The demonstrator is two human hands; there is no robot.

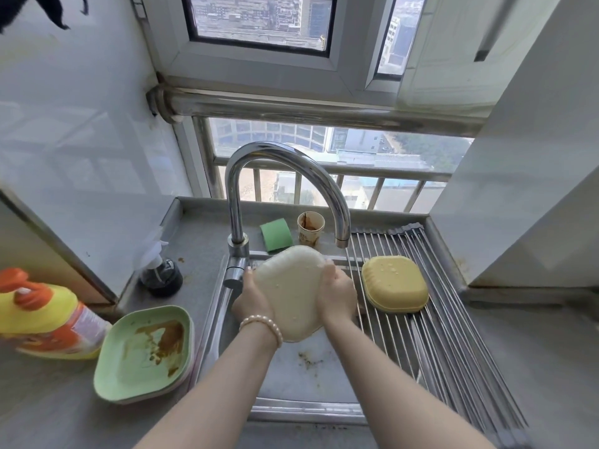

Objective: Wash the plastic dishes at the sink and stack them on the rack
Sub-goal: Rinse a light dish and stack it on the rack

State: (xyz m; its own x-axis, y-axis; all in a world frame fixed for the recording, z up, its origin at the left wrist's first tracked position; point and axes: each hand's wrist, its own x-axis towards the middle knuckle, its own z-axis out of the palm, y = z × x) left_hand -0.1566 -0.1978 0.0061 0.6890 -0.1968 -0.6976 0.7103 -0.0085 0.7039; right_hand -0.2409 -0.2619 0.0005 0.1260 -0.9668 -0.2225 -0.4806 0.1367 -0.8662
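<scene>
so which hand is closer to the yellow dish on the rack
Right. The right hand holds the cream dish on its rack side, just left of the yellow dish. The left hand grips the far edge.

I am looking at a home kitchen, high up in a flat: steel sink (pixel 291 377), tap (pixel 285 176), drying rack (pixel 437 335), detergent bottle (pixel 45 315), window (pixel 324 170) over city buildings.

Single head cam, wide-angle, close above the sink (pixel 291 406), looking forward and down. Window (pixel 259 24) at top of frame, table's (pixel 48 416) near edge at bottom.
</scene>
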